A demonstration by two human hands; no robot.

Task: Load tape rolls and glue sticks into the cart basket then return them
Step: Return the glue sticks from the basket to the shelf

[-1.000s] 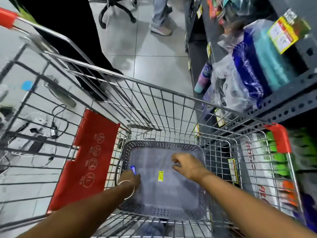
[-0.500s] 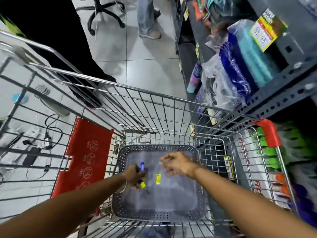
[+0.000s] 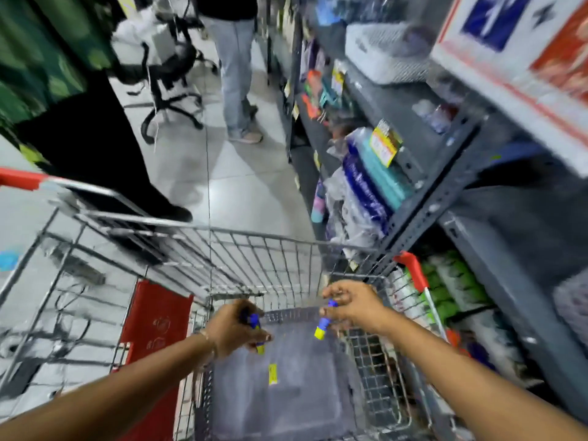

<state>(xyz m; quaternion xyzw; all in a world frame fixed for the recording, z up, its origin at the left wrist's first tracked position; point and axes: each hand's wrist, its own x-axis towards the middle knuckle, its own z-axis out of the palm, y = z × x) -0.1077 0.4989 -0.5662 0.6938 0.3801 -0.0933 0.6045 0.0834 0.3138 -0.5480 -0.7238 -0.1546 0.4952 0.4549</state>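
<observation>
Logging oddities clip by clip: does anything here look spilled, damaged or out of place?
Nothing stands out. The left hand and right hand each hold a blue-and-yellow glue stick above the grey basket in the cart. The basket holds only a yellow tag. Motion blur hides finer detail.

Left arm: ours, bare, reaching forward from lower left, a thin bangle [image 3: 210,340] at the wrist. Left hand [image 3: 234,329]: back toward us, fingers curled closed round a blue-and-yellow glue stick [image 3: 256,332]. Right arm: ours, bare, extended from lower right. Right hand [image 3: 353,305]: knuckles up, fingertips pinching a second glue stick [image 3: 324,321], which hangs tilted below the hand. Our hands are level and apart.
</observation>
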